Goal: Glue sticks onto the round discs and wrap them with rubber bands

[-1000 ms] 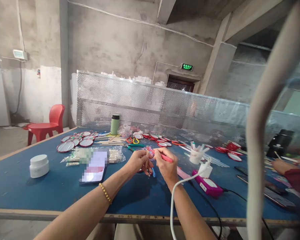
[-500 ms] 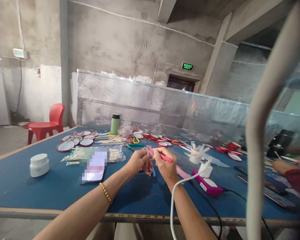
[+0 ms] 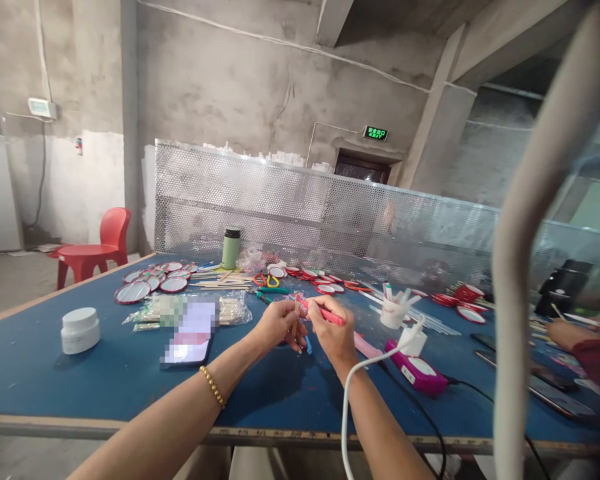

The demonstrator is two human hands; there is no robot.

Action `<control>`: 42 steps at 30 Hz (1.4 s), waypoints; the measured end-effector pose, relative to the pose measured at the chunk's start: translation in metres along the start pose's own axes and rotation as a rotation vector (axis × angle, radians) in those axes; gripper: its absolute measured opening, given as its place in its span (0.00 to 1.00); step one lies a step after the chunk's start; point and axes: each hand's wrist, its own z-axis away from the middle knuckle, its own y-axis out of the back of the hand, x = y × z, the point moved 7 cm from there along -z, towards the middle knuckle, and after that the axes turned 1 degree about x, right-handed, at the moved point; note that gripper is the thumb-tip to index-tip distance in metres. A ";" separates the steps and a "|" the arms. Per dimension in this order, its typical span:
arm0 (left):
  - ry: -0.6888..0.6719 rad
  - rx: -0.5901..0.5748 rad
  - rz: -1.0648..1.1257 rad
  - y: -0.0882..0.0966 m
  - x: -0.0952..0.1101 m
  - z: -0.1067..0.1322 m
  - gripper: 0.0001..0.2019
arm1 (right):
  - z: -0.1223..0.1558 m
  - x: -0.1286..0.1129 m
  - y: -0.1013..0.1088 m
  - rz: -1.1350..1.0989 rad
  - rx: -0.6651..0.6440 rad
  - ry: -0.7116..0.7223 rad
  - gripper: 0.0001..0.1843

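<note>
My left hand [image 3: 276, 323] is closed around a thin wooden stick [image 3: 295, 319], held upright between its fingers. In my right hand [image 3: 334, 333] is a red-pink pen [image 3: 333, 316], its front end pointing left at the stick. Whether the pen tip touches the stick, I cannot tell. A small blue piece [image 3: 309, 345] shows just below the left fingers; what it belongs to is hidden. Just beyond my hands lie green-handled pliers [image 3: 273, 291]. A phone [image 3: 190, 331] with a lit screen lies left of my hands, partly over plastic-wrapped bundles of sticks [image 3: 235, 308].
A white jar [image 3: 80, 331] stands at the left, with red-rimmed discs [image 3: 133, 291] behind it. A green bottle [image 3: 231, 249] is at the back. Right of my hands are a cup of pens [image 3: 393, 312] and a purple power strip [image 3: 418, 373] with cables. Another person's arm [image 3: 587, 347] is far right.
Hardly anything differs. Both hands keep the same hold and place, and the view has shifted very slightly.
</note>
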 end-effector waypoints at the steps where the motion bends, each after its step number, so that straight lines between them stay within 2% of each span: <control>1: 0.005 0.002 0.005 0.001 -0.001 0.000 0.16 | 0.000 0.001 0.002 -0.001 0.024 -0.005 0.12; 4: 0.016 0.002 0.026 0.002 -0.002 0.000 0.17 | 0.001 0.004 0.004 -0.010 0.065 -0.020 0.12; 15: 0.038 -0.022 0.056 0.001 -0.001 0.003 0.23 | 0.000 0.003 -0.003 -0.037 -0.006 -0.012 0.12; 22: 0.018 -0.028 0.046 0.001 -0.003 0.001 0.24 | 0.000 0.001 0.000 -0.043 0.009 -0.022 0.12; 26: -0.002 -0.037 0.025 0.000 -0.001 0.001 0.22 | 0.000 -0.002 -0.004 -0.041 -0.043 0.006 0.12; 42: -0.023 -0.028 -0.002 -0.001 -0.004 0.000 0.13 | 0.001 -0.002 -0.006 -0.012 -0.048 0.000 0.11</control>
